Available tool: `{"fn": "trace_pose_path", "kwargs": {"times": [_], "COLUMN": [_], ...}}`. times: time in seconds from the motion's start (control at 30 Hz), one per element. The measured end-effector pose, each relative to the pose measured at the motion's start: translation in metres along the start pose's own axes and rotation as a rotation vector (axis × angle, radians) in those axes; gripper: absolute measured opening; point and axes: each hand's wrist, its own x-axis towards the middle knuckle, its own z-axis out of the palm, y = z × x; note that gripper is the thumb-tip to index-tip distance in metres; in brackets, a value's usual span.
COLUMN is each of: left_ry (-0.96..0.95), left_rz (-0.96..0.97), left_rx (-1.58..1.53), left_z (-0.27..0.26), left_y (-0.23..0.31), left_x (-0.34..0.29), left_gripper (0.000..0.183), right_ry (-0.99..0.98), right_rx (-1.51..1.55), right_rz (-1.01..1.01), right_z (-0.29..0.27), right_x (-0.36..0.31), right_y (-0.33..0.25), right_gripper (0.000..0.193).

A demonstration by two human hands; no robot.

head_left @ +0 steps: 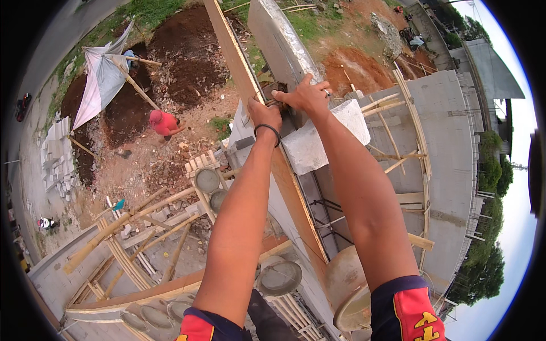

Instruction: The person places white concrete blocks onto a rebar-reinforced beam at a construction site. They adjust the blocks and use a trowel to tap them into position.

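Note:
My left hand [265, 117], with a black band on its wrist, is closed at the top edge of a long plywood board [239, 54]. Its fingertips are partly hidden, and I cannot make out what they grip. Close beside it, my right hand [307, 95] has its thumb stretched toward the left hand and its fingers apart over the end of a grey wall panel [278, 37]. Dark metal bars [327, 211] show in the gap between the board and the wall. A white block [307, 149] lies across this gap, below my right wrist.
Far below, a person in a red shirt [164, 123] bends over rubble. Bamboo scaffolding [142, 219] stands at the lower left, and a bamboo frame [420, 131] at the right. Round mortar pans [279, 278] sit near me, with a large bucket [352, 310] by my right arm.

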Motion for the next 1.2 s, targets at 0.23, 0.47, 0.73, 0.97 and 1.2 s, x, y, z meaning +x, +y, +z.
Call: {"fn": "trace_pose_path", "kwargs": {"times": [0.23,0.47,0.73,0.97,1.2], "left_ry": [0.106,0.101,0.099,0.109,0.064], "left_rz": [-0.056,-0.069,-0.007,0.017,-0.028], "left_rx": [0.158,0.225,0.287,0.304,0.227], "left_z": [-0.009,-0.012,-0.010,-0.007,-0.005], "left_y": [0.010,0.032,0.029,0.019,0.022], "left_x": [0.004,-0.016,-0.012,-0.002,-0.003], "left_gripper": [0.067,0.058,0.062,0.062,0.062], "right_ry": [0.284,0.464,0.643,0.451,0.144], "right_rx": [-0.274,-0.007,-0.080,-0.062,-0.009], "right_rz": [-0.184,0.046,-0.022,-0.148,-0.150], "right_z": [-0.032,-0.031,-0.017,-0.023,-0.040], "right_x": [-0.071,-0.087,-0.082,-0.081,-0.074], "right_y": [0.015,0.074,0.082,0.101,0.108], "right_gripper": [0.081,0.086,0.086,0.112,0.135]}}
